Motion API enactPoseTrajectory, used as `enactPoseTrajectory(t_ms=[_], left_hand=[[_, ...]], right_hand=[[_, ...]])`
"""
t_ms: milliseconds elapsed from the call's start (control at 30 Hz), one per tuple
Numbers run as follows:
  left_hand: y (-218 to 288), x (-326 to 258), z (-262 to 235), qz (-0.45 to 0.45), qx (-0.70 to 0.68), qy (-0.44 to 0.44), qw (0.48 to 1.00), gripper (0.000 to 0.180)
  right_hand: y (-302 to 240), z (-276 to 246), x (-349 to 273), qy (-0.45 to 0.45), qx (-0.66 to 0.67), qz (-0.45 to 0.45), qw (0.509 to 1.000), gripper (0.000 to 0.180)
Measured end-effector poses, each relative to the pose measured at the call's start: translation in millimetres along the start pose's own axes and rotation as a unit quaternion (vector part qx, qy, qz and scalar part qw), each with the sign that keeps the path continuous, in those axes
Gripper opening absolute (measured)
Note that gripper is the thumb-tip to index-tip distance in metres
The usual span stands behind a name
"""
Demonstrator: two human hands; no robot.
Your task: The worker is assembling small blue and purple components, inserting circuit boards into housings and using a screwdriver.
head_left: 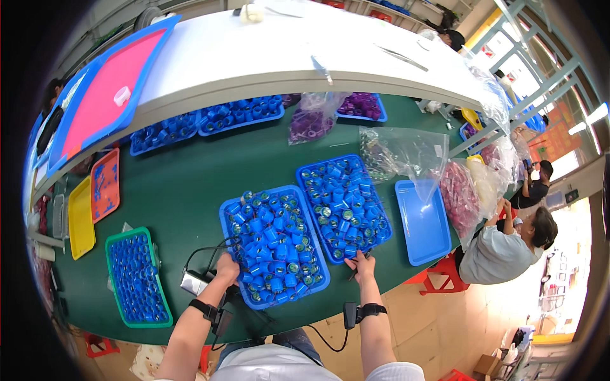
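Note:
Two blue trays heaped with small blue cylindrical parts lie side by side on the green table. My left hand [227, 270] is closed at the left rim of the nearer blue tray [323, 261], its fingertips partly hidden. At the lower edge of the second blue tray [383, 240], my right hand [363, 265] has its fingers bent against the rim. A thin dark thing shows just beneath those fingers, too small to name. Many of the blue parts [270, 238] show round, metallic or greenish insides. A silver-and-black box [195, 283] with a black cable sits beside my left wrist.
A green tray [166, 303] of blue parts lies left, with yellow [80, 219] and orange [113, 166] trays beyond. An unfilled blue tray [422, 222] and plastic bags [462, 193] are at right. A white shelf [279, 47] overhangs the back; a person [505, 251] sits at right.

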State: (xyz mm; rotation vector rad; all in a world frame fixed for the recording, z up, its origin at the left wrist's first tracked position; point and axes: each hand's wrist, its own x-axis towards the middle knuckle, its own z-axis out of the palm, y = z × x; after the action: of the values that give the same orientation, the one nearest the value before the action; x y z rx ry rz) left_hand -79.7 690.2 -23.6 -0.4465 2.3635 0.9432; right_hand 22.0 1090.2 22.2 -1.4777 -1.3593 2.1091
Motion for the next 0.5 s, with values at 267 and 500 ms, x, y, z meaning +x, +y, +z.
enactPoseTrajectory(t_ms=[267,500], left_hand=[[86.2,-28.6,4.7,-0.031,-0.028,-0.013,0.999,0.025],[93.0,-11.3,8.4,-0.038,-0.044,-0.094,0.994,0.027]], right_hand=[[0.2,-43.1,-10.1,0.017,0.016,0.009,1.000,0.014],[-10.8,-40.8,-0.6,0.044,-0.006,-0.008,0.999,0.009]])
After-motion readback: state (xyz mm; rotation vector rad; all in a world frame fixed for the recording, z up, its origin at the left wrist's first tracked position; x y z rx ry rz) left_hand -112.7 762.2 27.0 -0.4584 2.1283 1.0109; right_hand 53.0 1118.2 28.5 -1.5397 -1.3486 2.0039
